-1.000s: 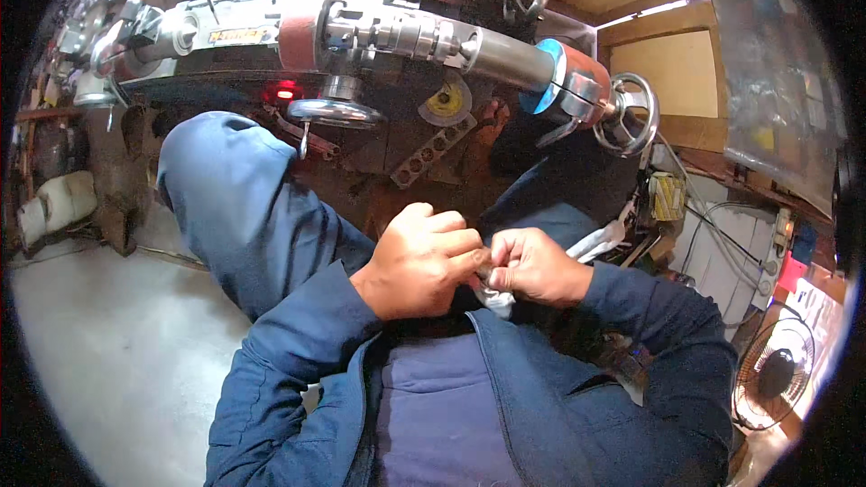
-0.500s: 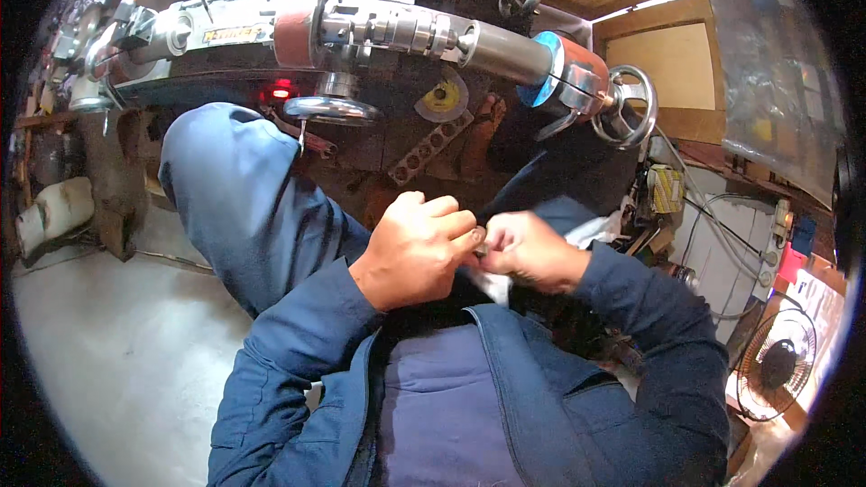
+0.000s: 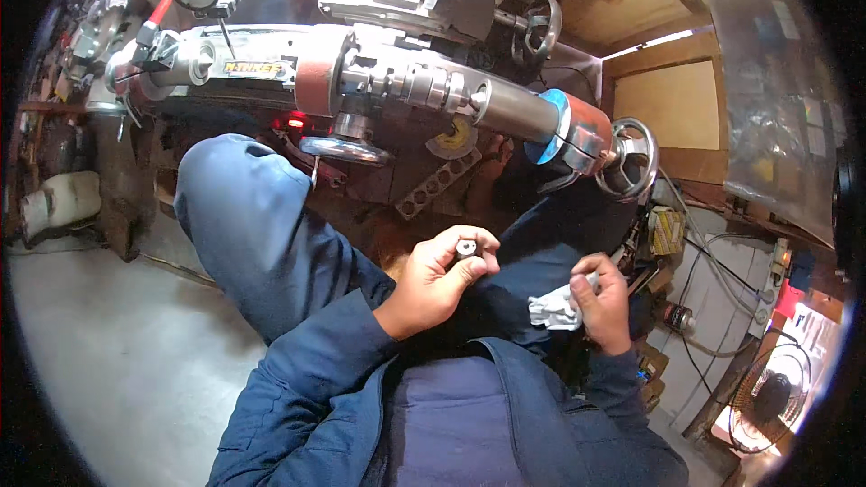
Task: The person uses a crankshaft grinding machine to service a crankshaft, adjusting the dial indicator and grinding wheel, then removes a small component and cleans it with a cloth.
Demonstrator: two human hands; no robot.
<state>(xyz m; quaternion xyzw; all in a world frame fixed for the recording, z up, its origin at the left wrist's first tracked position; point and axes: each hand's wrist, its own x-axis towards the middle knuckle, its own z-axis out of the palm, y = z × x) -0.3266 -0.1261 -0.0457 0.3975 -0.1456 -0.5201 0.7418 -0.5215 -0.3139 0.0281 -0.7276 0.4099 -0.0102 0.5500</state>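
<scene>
From where I stood, the person's left hand [image 3: 437, 280] had its fingers curled around a small metal cylinder [image 3: 466, 250], its holed end face showing, held up between the spread knees. The right hand [image 3: 604, 302] pinched a crumpled white cloth [image 3: 554, 308] between thumb and fingers, its loose edge pointing toward the left hand. An open gap over the dark trousers [image 3: 534, 245] separated the hands. Ahead, a chrome handwheel's rim [image 3: 345, 151] stood just beside the left knee [image 3: 239, 176]; a second handwheel [image 3: 624, 153] was well apart from both hands. Pale floor [image 3: 135, 334] stretched leftward.
</scene>
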